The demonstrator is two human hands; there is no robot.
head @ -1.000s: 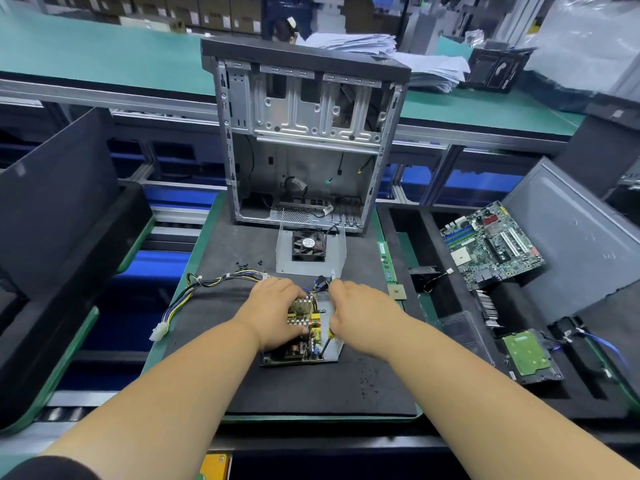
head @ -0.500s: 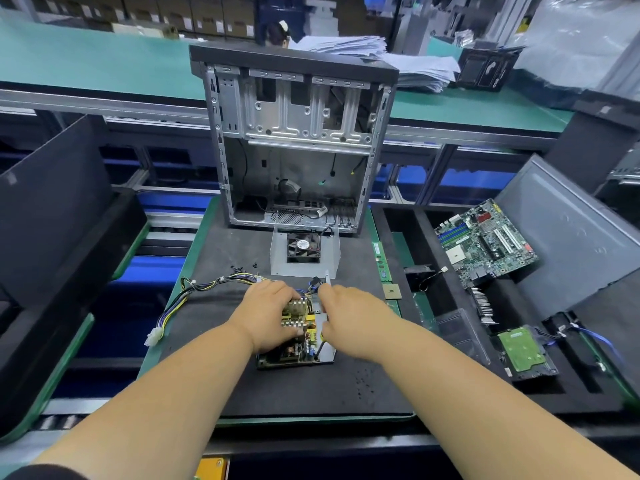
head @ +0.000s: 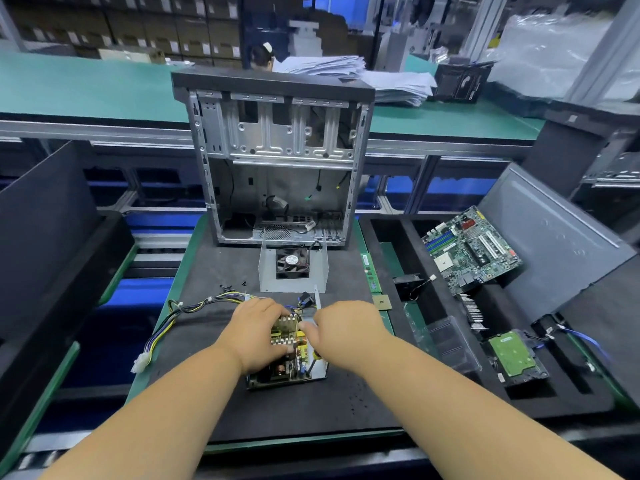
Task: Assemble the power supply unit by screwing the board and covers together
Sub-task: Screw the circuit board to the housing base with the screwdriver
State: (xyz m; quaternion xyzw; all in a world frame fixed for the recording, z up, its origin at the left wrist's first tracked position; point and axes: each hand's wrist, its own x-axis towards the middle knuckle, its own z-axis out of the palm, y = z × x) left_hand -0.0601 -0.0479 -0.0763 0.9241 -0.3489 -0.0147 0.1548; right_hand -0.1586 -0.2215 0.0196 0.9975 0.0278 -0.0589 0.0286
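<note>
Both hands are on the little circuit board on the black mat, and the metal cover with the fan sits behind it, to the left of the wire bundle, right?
Not quite. In the head view the fan cover lies right of the wire bundle, not left. Both the left hand and right hand are on the circuit board.

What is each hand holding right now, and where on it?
The left hand grips the power supply board over its top, at the left side. The right hand has its fingertips at the board's upper right; whether it pinches anything cannot be told.
</note>
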